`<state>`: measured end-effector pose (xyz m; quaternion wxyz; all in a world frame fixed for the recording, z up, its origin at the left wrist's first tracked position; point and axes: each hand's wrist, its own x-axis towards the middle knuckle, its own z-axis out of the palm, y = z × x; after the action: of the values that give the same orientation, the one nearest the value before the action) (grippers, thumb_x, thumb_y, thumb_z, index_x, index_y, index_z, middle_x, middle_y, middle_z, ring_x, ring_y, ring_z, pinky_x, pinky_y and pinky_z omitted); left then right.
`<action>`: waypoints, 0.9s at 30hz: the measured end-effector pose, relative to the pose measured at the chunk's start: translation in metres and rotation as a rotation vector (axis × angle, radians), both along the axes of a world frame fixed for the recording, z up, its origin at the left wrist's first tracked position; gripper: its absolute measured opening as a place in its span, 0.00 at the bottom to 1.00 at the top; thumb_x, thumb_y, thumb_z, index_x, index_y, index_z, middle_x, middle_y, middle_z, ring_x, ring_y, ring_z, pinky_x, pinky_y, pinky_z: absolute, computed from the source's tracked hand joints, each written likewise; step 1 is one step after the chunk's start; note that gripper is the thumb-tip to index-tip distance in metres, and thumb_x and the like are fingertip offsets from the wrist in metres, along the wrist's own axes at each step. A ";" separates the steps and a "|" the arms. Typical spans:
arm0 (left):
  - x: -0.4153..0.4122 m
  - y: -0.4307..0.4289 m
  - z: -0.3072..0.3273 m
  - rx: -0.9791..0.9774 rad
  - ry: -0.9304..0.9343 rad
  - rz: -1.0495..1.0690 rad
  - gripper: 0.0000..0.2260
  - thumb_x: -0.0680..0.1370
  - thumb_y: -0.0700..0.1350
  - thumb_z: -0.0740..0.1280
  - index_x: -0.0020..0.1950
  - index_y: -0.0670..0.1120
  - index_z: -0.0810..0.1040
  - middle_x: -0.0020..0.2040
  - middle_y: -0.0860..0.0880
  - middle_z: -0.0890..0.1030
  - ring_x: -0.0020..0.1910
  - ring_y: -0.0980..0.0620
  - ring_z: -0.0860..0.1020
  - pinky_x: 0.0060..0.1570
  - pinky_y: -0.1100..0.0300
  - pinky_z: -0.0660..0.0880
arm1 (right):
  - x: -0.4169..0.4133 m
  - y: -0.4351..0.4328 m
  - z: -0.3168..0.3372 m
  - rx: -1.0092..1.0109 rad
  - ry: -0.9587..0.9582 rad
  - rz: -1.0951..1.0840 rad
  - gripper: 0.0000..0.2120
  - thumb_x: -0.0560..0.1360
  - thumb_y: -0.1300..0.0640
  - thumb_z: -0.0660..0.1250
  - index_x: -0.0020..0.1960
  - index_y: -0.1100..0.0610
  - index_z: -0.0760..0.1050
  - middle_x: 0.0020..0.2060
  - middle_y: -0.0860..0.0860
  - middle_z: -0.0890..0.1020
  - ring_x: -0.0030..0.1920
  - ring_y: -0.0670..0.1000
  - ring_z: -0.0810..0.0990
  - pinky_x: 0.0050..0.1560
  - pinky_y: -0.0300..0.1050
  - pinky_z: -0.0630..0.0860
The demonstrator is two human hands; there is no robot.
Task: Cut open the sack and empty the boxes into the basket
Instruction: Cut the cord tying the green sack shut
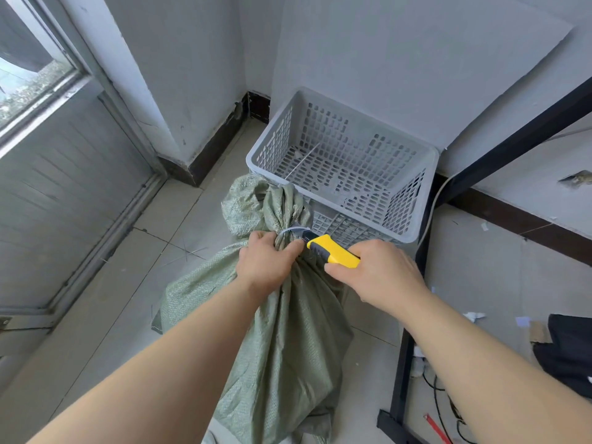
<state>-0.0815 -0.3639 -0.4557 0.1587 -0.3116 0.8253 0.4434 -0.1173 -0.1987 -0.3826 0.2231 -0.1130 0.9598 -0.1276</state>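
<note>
At the sack's [282, 331] tied neck, left hand [267, 267] clenches fabric (right hand [374, 277] grips knife [333, 249]).

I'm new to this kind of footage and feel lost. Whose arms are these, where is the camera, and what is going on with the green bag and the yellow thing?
There is no machine here: a person wears a camera on the head, looking down at their own bare arms. The left hand grips the tied neck of a green woven sack standing on the tiled floor. The right hand holds a yellow utility knife, its blade at the pale tie around the neck. Behind the sack sits a grey plastic basket, with no boxes in it. A black metal frame stands at the right.
</note>
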 end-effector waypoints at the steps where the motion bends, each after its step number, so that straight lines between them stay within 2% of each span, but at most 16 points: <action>1: 0.000 -0.001 0.000 0.002 0.017 -0.006 0.22 0.75 0.59 0.64 0.61 0.45 0.75 0.66 0.47 0.72 0.66 0.40 0.70 0.66 0.49 0.67 | -0.002 0.000 0.001 0.004 0.000 0.004 0.22 0.68 0.37 0.66 0.30 0.55 0.69 0.27 0.50 0.76 0.35 0.55 0.77 0.33 0.45 0.69; 4: -0.001 -0.002 -0.001 0.008 0.001 -0.007 0.24 0.76 0.56 0.65 0.66 0.43 0.73 0.59 0.45 0.80 0.60 0.41 0.76 0.60 0.52 0.72 | -0.001 0.002 0.005 0.059 0.035 0.063 0.22 0.69 0.37 0.65 0.33 0.56 0.73 0.28 0.50 0.76 0.35 0.56 0.77 0.33 0.46 0.68; 5: -0.001 -0.003 -0.002 -0.015 -0.031 -0.038 0.22 0.77 0.55 0.64 0.64 0.41 0.72 0.53 0.45 0.81 0.55 0.42 0.78 0.55 0.52 0.74 | 0.001 0.002 0.004 0.089 0.058 0.090 0.21 0.69 0.37 0.65 0.34 0.56 0.74 0.30 0.50 0.77 0.35 0.56 0.76 0.33 0.46 0.67; 7: 0.000 -0.005 -0.002 -0.049 -0.079 -0.086 0.16 0.78 0.53 0.62 0.54 0.41 0.68 0.38 0.46 0.77 0.45 0.42 0.79 0.45 0.52 0.74 | 0.005 0.004 0.004 0.141 0.094 0.134 0.19 0.69 0.38 0.64 0.35 0.55 0.74 0.31 0.50 0.76 0.36 0.56 0.75 0.35 0.46 0.67; 8: 0.000 -0.006 -0.002 -0.056 -0.093 -0.091 0.14 0.78 0.53 0.62 0.51 0.42 0.68 0.36 0.46 0.75 0.42 0.42 0.78 0.42 0.52 0.74 | 0.008 0.004 0.004 0.160 0.104 0.151 0.19 0.70 0.38 0.64 0.35 0.54 0.74 0.31 0.50 0.76 0.36 0.56 0.75 0.35 0.46 0.67; 13: 0.000 -0.008 -0.001 -0.132 -0.086 -0.196 0.11 0.77 0.51 0.63 0.46 0.43 0.70 0.37 0.47 0.75 0.40 0.42 0.77 0.39 0.53 0.72 | 0.011 0.000 0.001 0.211 0.146 0.232 0.17 0.73 0.39 0.61 0.36 0.52 0.69 0.34 0.50 0.75 0.37 0.56 0.73 0.37 0.46 0.66; 17: 0.002 -0.008 -0.004 -0.121 -0.087 -0.229 0.10 0.78 0.49 0.60 0.46 0.43 0.69 0.37 0.46 0.74 0.39 0.43 0.75 0.38 0.54 0.71 | 0.007 -0.004 0.001 0.213 0.181 0.308 0.17 0.74 0.40 0.60 0.38 0.53 0.69 0.38 0.51 0.79 0.43 0.57 0.79 0.39 0.47 0.66; 21: 0.003 -0.011 -0.005 -0.033 -0.056 -0.157 0.10 0.78 0.50 0.60 0.51 0.43 0.72 0.43 0.46 0.79 0.43 0.43 0.78 0.48 0.51 0.76 | 0.005 -0.005 0.005 0.199 0.161 0.277 0.17 0.73 0.40 0.61 0.35 0.52 0.67 0.35 0.51 0.76 0.42 0.57 0.78 0.40 0.48 0.68; 23: 0.004 -0.011 -0.005 -0.016 -0.037 -0.151 0.08 0.78 0.50 0.61 0.50 0.46 0.73 0.41 0.47 0.80 0.44 0.44 0.79 0.49 0.51 0.77 | 0.006 -0.005 0.005 0.203 0.159 0.266 0.18 0.74 0.40 0.61 0.34 0.52 0.66 0.34 0.50 0.75 0.39 0.57 0.75 0.38 0.47 0.67; 25: 0.004 -0.011 -0.005 -0.011 -0.039 -0.166 0.08 0.78 0.50 0.61 0.50 0.46 0.73 0.40 0.47 0.80 0.44 0.43 0.80 0.49 0.51 0.77 | 0.007 -0.006 0.004 0.209 0.173 0.264 0.18 0.74 0.39 0.60 0.37 0.53 0.67 0.37 0.51 0.77 0.39 0.56 0.75 0.38 0.47 0.66; 27: 0.004 -0.011 -0.004 -0.010 -0.056 -0.168 0.10 0.78 0.50 0.60 0.51 0.44 0.73 0.41 0.46 0.80 0.44 0.42 0.80 0.48 0.50 0.77 | 0.011 -0.006 0.002 0.216 0.201 0.277 0.18 0.75 0.39 0.59 0.39 0.53 0.67 0.42 0.52 0.80 0.43 0.57 0.79 0.38 0.47 0.66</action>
<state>-0.0776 -0.3745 -0.4594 0.2167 -0.2545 0.8459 0.4157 -0.1063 -0.2046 -0.3804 0.1523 -0.2314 0.9607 0.0199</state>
